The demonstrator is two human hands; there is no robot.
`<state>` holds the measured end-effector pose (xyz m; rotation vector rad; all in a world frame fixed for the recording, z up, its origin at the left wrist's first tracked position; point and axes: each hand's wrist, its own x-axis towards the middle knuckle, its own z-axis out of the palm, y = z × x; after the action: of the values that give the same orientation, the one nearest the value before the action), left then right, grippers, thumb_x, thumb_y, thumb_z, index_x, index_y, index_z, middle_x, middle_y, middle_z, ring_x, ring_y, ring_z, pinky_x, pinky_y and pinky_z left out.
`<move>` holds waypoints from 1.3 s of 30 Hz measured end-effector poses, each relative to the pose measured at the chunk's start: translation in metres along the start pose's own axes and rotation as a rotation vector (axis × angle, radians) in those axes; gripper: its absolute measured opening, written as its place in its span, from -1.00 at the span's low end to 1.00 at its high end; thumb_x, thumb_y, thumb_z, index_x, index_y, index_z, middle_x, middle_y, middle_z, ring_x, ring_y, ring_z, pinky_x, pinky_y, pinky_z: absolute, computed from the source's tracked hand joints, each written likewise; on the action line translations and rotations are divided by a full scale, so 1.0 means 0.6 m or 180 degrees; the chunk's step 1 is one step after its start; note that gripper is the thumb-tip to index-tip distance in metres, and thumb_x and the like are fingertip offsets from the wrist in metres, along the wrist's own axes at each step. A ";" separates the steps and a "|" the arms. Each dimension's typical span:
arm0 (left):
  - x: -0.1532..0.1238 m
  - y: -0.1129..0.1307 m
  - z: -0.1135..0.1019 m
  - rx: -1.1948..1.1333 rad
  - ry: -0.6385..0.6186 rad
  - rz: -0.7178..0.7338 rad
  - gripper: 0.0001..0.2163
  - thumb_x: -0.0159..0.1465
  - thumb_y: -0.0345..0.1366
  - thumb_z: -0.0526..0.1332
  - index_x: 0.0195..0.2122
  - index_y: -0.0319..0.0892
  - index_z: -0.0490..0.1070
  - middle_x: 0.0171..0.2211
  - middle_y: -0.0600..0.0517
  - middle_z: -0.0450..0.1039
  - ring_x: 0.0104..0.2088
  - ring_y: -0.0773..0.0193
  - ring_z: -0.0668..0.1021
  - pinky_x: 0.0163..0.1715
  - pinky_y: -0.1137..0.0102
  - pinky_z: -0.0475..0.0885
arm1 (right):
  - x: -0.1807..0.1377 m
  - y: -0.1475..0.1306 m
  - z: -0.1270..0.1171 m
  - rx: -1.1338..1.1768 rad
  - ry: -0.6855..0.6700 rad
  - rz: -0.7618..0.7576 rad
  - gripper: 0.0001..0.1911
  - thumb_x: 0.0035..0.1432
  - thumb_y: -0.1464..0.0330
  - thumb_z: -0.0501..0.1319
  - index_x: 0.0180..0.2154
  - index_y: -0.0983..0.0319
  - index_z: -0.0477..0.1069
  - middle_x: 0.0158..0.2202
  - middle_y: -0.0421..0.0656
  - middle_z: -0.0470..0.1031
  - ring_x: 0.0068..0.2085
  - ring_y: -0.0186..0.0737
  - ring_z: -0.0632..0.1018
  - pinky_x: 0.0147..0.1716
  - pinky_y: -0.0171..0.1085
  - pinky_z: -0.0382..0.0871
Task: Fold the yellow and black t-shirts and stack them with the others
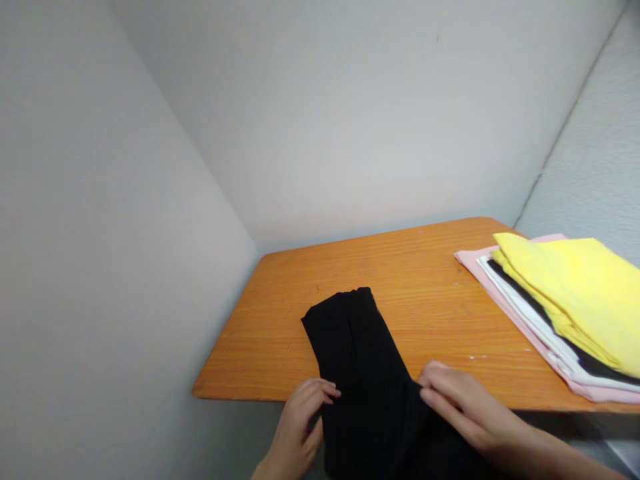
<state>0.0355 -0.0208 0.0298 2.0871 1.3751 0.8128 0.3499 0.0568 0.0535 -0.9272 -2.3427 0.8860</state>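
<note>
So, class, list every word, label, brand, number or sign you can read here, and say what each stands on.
None can be read: no lettering shows on the black garment, the folded yellow cloth, the table or the wall.
The pale specks on the table are too small to identify.

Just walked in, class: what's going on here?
A person's right hand grasps one edge of a black cloth while the left hand touches the opposite edge. The cloth lies partly on an orange-brown wooden table, extending past its front edge. On the right sits a stack of folded fabric, yellow on top.
</note>
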 end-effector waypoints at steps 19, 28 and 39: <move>0.198 -0.057 0.030 -0.0504 0.0975 -0.1979 -0.46 0.09 0.21 0.19 -0.17 -0.20 0.35 -0.17 -0.19 0.55 -0.07 -0.13 0.58 -0.06 0.07 0.46 | 0.099 0.052 0.026 -0.0780 0.0887 0.1399 -0.68 0.30 0.33 0.17 0.03 0.35 0.32 -0.12 0.07 0.51 -0.11 0.02 0.54 -0.14 -0.16 0.38; 0.431 0.259 0.121 -0.1821 0.0356 0.0205 -0.73 0.30 -0.09 0.19 -0.13 -0.13 0.21 -0.47 0.20 0.25 -0.51 0.41 0.37 -0.50 0.52 0.31 | -0.095 0.067 -0.315 -0.0768 0.2682 0.1228 -0.76 0.19 0.18 0.24 -0.33 0.16 0.25 -0.39 -0.24 0.39 -0.35 -0.21 0.44 -0.33 -0.27 0.25; 0.540 0.306 0.400 -0.0954 -0.0190 -0.0314 -0.67 0.25 -0.13 0.28 -0.10 -0.24 0.30 -0.18 -0.17 0.46 -0.10 0.06 0.54 -0.10 0.26 0.44 | -0.265 0.318 -0.392 -0.0939 0.2284 0.2906 -0.53 -0.11 0.02 0.32 -0.27 0.21 0.39 -0.26 -0.01 0.52 -0.15 0.07 0.53 -0.15 -0.08 0.40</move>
<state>0.4224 0.1932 0.0563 1.7860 1.2303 0.8507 0.6810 0.1413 0.0506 -2.0932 -1.3981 0.3570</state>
